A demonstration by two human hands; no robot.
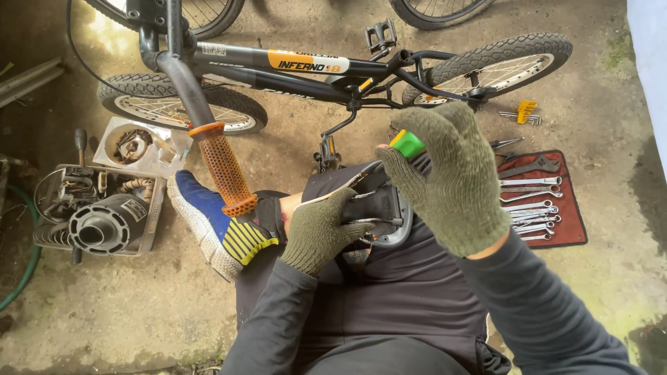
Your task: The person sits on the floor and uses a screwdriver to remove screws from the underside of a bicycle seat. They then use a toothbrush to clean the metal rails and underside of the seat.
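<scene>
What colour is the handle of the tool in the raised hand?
Bright green with an orange end, on the tool handle in the gloved right hand; the head view shows it.

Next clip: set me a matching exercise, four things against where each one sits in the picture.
Things:
1. orange handlebar grip
2. spanners on the red roll
3. bicycle saddle
4. green-handled tool

Places:
A. in the gloved right hand
B. on the ground at the right
C. above the blue shoe
D. on the lap, under the gloved left hand

Pairs: 1-C, 2-B, 3-D, 4-A
</scene>
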